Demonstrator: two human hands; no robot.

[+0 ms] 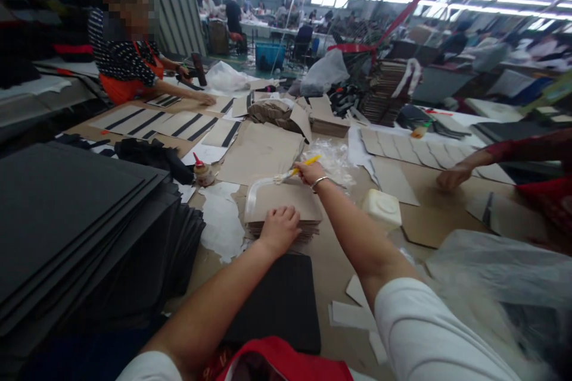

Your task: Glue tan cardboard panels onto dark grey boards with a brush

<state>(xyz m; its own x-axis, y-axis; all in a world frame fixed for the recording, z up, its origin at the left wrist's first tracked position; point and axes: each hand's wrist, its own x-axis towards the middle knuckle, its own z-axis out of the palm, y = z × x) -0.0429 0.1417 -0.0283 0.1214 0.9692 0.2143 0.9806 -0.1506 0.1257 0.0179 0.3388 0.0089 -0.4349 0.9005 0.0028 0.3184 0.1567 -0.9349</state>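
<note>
My right hand (309, 173) is closed on a yellow-handled brush (298, 168) whose bristles touch the far edge of the top card of a stack of brown cardboard pieces (298, 201). A wet white streak of glue runs along the card's left edge. My left hand (279, 227) rests on the near edge of that stack, its fingers curled and pressing the top card down. A black rectangular sheet (279, 303) lies just in front of the stack, near my body.
A tall pile of black sheets (75, 220) fills the left. A small glue bottle (203, 172) and a white tub (382, 208) stand near the stack. A co-worker's hand (452, 178) rests on cardboard at the right; another person (129, 59) works at the far left. Clear plastic (496, 268) lies at the right.
</note>
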